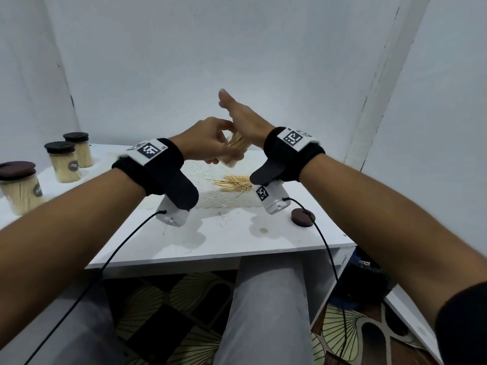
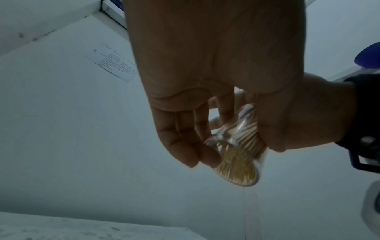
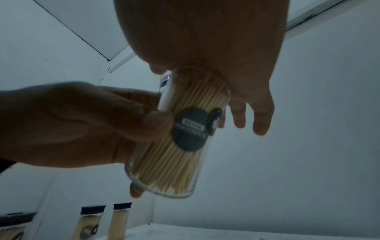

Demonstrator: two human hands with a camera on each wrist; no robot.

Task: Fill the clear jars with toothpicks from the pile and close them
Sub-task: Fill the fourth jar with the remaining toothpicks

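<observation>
My left hand grips a clear jar packed with toothpicks and holds it tilted above the table. The jar has no lid on it. My right hand lies flat with straight fingers, its palm pressed against the jar's open mouth. The right wrist view shows the jar with a dark round label, my left thumb and fingers round it and my right palm over its top. In the left wrist view the jar sits between my left fingers and the right hand. A loose toothpick pile lies below.
A brown lid lies on the white table near its front right. Three filled, closed jars stand along the left side. White walls close in behind and at both sides. My legs are under the table's front edge.
</observation>
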